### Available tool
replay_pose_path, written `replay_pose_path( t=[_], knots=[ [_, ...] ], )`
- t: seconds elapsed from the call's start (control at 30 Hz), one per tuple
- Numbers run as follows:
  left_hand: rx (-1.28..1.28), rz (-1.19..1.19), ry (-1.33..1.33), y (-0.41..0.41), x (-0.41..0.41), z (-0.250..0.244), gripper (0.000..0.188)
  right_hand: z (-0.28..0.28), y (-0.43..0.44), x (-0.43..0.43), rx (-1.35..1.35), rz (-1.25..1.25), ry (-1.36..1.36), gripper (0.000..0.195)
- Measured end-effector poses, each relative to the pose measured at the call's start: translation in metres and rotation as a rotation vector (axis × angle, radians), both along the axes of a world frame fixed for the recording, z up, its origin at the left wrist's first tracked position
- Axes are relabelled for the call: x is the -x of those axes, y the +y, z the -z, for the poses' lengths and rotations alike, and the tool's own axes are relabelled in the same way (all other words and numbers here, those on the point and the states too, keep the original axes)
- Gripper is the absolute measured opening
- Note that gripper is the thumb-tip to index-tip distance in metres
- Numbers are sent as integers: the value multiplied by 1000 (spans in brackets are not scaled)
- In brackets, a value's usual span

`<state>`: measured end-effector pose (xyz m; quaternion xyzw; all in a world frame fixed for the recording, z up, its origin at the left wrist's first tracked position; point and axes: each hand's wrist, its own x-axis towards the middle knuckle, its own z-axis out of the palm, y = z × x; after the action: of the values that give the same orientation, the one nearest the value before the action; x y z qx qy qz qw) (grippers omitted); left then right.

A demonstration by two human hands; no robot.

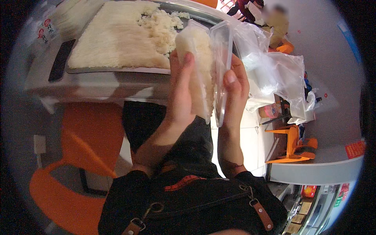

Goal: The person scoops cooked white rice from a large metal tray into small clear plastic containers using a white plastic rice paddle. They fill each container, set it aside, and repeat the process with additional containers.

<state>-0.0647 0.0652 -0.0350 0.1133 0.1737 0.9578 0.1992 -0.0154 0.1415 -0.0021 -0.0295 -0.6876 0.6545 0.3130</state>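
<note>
A clear plastic container full of a white, crumbly food that looks like cooked rice is in my left hand, tilted on its side. My right hand grips a clear plastic lid or second container half, which stands nearly upright beside the filled part. A gap runs between the two upper ends. Behind my left hand, a large metal tray bears a wide slab of the same white food, broken into loose clumps at its right end.
A dark phone-like slab lies left of the tray. Clear plastic bags hang over the table's right side. An orange chair stands at the lower left, another at the right. A person is at the upper right.
</note>
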Motion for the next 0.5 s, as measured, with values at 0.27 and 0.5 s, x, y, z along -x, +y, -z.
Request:
replay_pose_path(
  t=[0.27, 0.5],
  knots=[
    [102, -157, 150, 2, -6, 1, 54, 10, -4, 9, -149, -42, 44, 77],
    [139, -271, 167, 8, -12, 4, 57, 8, -3, 8, -267, -37, 125, 68]
  ],
)
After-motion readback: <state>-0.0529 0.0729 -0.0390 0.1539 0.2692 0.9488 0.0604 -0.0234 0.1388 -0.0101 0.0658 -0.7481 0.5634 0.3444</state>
